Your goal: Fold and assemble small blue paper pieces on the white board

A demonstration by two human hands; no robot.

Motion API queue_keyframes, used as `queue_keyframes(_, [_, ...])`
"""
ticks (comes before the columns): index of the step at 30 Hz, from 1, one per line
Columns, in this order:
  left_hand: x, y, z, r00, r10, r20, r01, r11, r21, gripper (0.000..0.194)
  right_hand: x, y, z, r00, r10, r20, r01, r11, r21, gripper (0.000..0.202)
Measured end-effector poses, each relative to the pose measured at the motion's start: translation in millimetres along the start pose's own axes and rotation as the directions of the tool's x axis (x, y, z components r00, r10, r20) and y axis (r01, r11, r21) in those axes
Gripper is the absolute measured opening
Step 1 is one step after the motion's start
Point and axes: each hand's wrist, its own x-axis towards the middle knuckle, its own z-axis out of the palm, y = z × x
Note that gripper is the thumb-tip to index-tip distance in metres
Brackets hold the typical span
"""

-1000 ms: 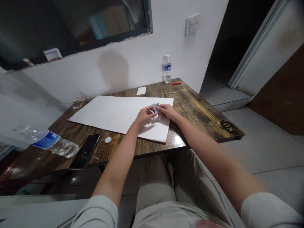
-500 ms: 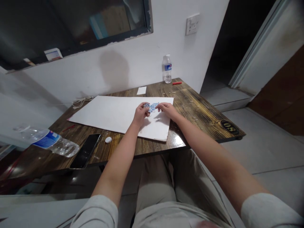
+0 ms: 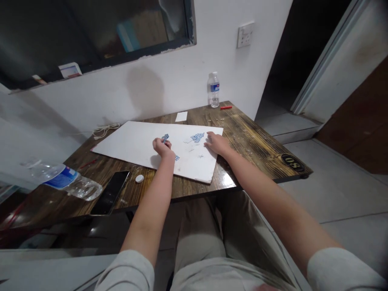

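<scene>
Head view: seated at a dark wood-grain table [image 3: 260,141]; landmark for all places = large white rectangular paper sheet [image 3: 136,141] lying flat on it.
Left hand [image 3: 162,147]: over middle of sheet, curled into loose fist, fingers closed around a few small blue-and-white printed paper pieces [image 3: 165,138] showing at fingertips.
Right hand [image 3: 216,142]: at right part of sheet, palm down, fingers spread flat on the paper, holding nothing.
Change: half a second ago both hands met at one clump of pieces near sheet's far right; now left hand moved left with part of it, right hand released.
Remaining cluster of blue pieces [image 3: 197,137]: on sheet, just left of right hand, not touched.
Single blue piece [image 3: 177,158]: on sheet, just right of left wrist.
Meaning (judgement): clump being split and spread across sheet; most pieces not yet laid out.
Black smartphone [image 3: 110,192]: off sheet's near-left corner, face up.
Small white oval object [image 3: 139,178]: between phone and sheet edge.
Clear plastic bottle lying on its side [image 3: 65,181]: far left of sheet.
Upright clear water bottle [image 3: 214,89]: beyond sheet's far right corner, by wall.
Red pen [image 3: 226,107]: just right of that bottle.
</scene>
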Motion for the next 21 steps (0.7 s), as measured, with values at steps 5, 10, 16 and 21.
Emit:
queue_keyframes(5, [12.5,3.2,-6.9,0.995,-0.002,-0.101,0.005,1.000,0.022,0.013,0.0,-3.4,-0.6,0.997,0.034,-0.072,-0.035,0.999,-0.011,0.045])
queue_keyframes(10, [18.1,-4.0,-11.5,0.990,0.022,-0.137,-0.007,0.994,0.111,0.012,9.0,-4.9,-2.6,0.996,0.054,-0.069,-0.051,0.998,0.042,0.038])
queue_keyframes(16, [17.4,-10.6,-12.4,0.991,0.089,-0.104,-0.070,0.981,0.180,0.012,42.0,-6.9,-3.0,0.997,0.079,-0.017,-0.079,0.997,0.002,0.063])
queue_keyframes(21, [16.0,-11.0,-14.2,0.992,0.079,-0.096,-0.059,0.979,0.198,0.012,76.2,-25.9,-2.6,0.979,0.074,0.188,-0.049,0.990,-0.132,0.062])
